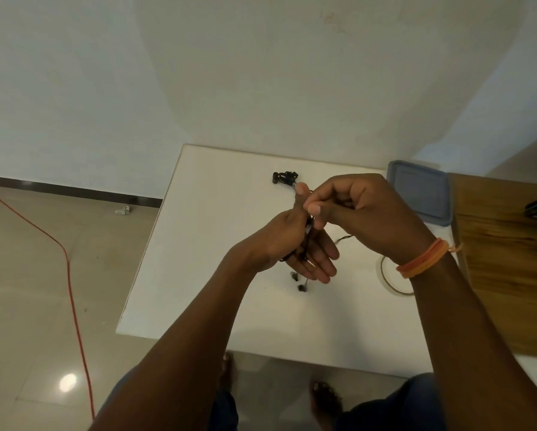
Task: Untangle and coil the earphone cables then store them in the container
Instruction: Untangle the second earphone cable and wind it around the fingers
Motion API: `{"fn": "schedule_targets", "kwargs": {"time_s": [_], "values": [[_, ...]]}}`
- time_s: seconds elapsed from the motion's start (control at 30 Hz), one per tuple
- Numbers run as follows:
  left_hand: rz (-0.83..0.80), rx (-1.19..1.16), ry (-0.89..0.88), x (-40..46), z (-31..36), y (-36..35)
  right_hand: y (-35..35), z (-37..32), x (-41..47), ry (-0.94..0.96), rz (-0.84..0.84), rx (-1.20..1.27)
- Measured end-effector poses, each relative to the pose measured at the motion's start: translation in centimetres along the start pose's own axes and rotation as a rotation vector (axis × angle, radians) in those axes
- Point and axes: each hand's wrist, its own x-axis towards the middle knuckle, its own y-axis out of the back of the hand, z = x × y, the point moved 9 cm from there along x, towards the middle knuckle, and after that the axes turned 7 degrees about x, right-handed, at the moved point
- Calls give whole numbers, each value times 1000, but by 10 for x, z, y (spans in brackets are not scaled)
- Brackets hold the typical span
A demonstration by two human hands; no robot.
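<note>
- On the floor at the left lies an orange cord (69, 275); it has no part in the work.
- The left hand (287, 241) is above the white table (198, 244), palm turned up, fingers straight and pointing to the right. The earphone cable (304, 244) lies wound across this palm, and the thumb presses its top end. The earbuds (296, 279) hang free under the fingers.
- A second earphone bundle (285, 177) rests on the table behind the hands, apart from them.
- The right hand (363, 213) touches the left one; its fingers are curled and seem to pinch the cable near the left thumb.
- I judge the cable light, thin and soft, easy to knot again. Better to hold it at the loops, not at the buds.
- The container (422, 191), with its blue-grey lid on, stands at the table's right edge.
</note>
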Motion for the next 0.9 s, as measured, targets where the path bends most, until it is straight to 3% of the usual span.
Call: {"fn": "schedule_targets", "kwargs": {"time_s": [0.17, 0.3, 0.47, 0.53, 0.6, 0.7, 0.8, 0.9], "values": [[-231, -120, 4, -9, 14, -17, 8, -2, 0, 38, 53, 9], [-318, -107, -90, -20, 24, -20, 12, 5, 0, 6, 79, 175], [-479, -448, -289, -34, 50, -18, 13, 16, 1, 12, 211, 298], [-532, -624, -439, -38, 64, -11, 0, 25, 3, -49, 170, 402], [-458, -768, -564, -36, 74, 3, -20, 31, 5, -121, 115, 475], [-234, -930, -689, -31, 78, 30, -32, 37, 4, -158, 179, 425], [26, -944, -691, -25, 69, 56, -37, 40, 3, -194, 195, 347], [242, -945, -618, -22, 54, 77, -45, 41, 4, -228, 100, 203]]}}
